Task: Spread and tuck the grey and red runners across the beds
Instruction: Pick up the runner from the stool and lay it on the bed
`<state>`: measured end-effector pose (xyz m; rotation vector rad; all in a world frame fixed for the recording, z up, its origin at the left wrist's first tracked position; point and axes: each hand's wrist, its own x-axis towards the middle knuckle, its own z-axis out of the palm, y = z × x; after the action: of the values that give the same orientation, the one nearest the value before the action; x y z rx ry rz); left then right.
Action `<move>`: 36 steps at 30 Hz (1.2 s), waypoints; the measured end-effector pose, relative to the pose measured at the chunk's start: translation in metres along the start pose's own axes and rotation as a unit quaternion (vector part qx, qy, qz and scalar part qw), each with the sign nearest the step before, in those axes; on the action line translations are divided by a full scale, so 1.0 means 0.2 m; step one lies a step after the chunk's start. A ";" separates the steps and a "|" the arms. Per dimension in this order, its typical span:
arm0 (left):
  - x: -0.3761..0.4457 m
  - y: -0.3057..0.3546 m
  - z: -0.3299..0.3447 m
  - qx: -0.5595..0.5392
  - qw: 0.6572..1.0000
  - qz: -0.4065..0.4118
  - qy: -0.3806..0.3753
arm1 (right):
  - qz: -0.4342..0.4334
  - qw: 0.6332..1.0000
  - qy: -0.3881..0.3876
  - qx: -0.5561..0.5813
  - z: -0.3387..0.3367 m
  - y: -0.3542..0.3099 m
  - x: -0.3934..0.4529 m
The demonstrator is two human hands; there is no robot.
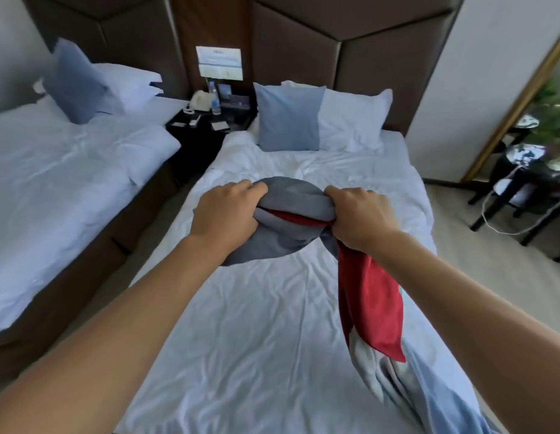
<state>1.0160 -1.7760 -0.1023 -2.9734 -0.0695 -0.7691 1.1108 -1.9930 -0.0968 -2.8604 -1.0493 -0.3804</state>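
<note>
A bunched grey and red runner (291, 195) hangs in the air over the middle of the near bed (256, 324). My left hand (228, 211) grips its grey folds on the left. My right hand (357, 214) grips the bundle on the right, where a red and pale grey tail (369, 305) trails down toward the bed's right side. The bed's white sheet is wrinkled. A second bed (53, 170) with white bedding stands to the left and has no runner on it.
A blue cushion (288, 117) and white pillow (353, 120) lean on the near headboard. A dark nightstand (206, 120) with a phone and bottles stands between the beds. A dark side table (523, 189) and a cable stand on the carpet at right.
</note>
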 end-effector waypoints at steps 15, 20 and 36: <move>-0.25 -0.31 1.19 -0.084 0.967 0.089 -0.224 | 0.055 0.996 -0.064 0.008 1.36 -0.21 -0.07; -0.31 -0.32 1.48 -0.098 0.955 0.106 -0.260 | 0.074 0.995 -0.061 -0.006 1.62 -0.22 -0.09; -0.50 -0.18 2.46 -0.056 0.906 0.094 -0.409 | 0.142 0.960 -0.240 -0.006 2.50 -0.09 -0.15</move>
<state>1.1637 -1.7051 -0.5783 -3.1041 0.2203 0.5390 1.1798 -1.9223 -0.5881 -3.1269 -0.6553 0.3466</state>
